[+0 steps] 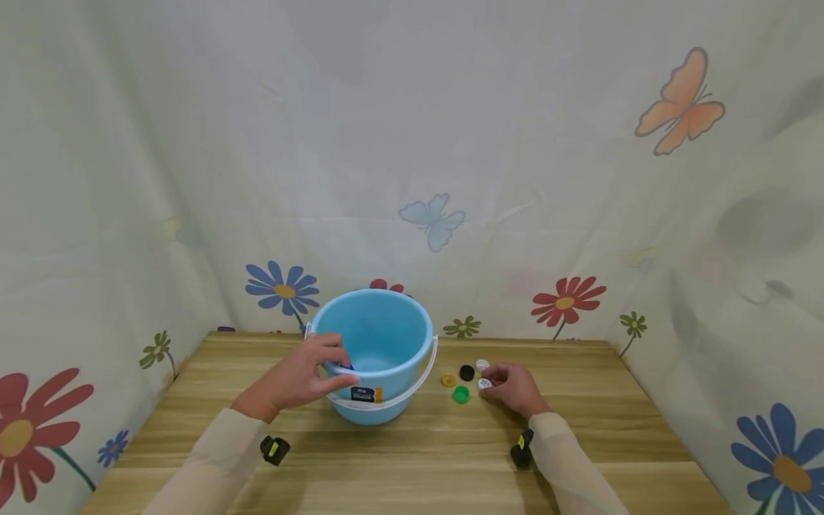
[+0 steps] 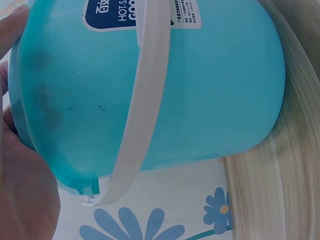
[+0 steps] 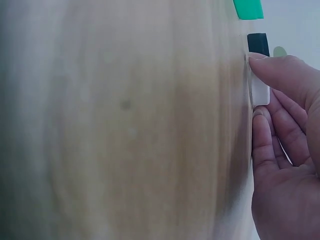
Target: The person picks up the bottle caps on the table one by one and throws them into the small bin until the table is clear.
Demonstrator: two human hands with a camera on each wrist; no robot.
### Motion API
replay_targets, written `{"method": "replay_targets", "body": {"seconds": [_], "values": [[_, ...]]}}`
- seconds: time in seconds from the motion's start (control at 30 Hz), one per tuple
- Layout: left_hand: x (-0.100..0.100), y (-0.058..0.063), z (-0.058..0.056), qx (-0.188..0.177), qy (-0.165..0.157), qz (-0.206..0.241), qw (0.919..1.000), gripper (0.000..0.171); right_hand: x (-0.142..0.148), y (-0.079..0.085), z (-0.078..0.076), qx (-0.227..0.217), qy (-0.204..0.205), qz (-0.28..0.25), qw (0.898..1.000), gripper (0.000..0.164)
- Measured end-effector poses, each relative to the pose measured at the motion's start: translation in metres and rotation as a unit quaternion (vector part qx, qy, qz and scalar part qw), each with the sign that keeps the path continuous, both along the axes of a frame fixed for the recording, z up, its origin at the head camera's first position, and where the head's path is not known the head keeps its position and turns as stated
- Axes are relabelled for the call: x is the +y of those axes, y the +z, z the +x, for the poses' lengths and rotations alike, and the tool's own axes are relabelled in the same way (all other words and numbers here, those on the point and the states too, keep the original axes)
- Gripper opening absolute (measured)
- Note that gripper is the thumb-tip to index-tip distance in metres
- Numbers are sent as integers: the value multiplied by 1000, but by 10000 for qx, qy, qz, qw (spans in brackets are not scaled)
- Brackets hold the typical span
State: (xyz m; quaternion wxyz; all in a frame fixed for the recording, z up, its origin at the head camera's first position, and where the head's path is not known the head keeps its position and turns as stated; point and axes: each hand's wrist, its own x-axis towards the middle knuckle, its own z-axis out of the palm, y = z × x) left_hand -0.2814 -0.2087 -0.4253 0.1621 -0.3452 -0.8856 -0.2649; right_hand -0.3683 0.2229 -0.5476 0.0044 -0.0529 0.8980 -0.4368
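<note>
A light blue bucket (image 1: 373,397) stands upright on the wooden table. My left hand (image 1: 295,375) grips its near left rim, fingers over the inside and thumb along the outer wall. By those fingertips shows a small dark blue patch (image 1: 351,368), partly hidden. In the left wrist view the bucket's wall (image 2: 215,100) fills most of the picture. Right of the bucket, my right hand (image 1: 515,390) pinches a white bottle cap (image 3: 260,90) at the tabletop between thumb and fingers. Close around lie a second white cap (image 1: 482,365), a black cap (image 1: 466,373), a green cap (image 1: 460,395) and a yellow cap (image 1: 448,380).
The bucket's white handle (image 1: 421,379) hangs down across its front. Behind the wooden table (image 1: 399,472) hangs a pale curtain (image 1: 335,157) printed with flowers and butterflies, and it also closes off both sides. A black wrist device sits at each wrist.
</note>
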Motion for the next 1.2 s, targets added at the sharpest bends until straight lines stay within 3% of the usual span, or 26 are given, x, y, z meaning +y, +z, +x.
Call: {"method": "replay_targets", "body": {"seconds": [0.67, 1.2], "values": [[-1, 3, 0, 25, -51, 16, 10000, 15, 1, 8, -1, 73, 150, -118, 9998, 24], [0, 0, 3, -149, 11, -21, 9999, 15, 1, 5, 4, 53, -104, -273, 9996, 27]]}}
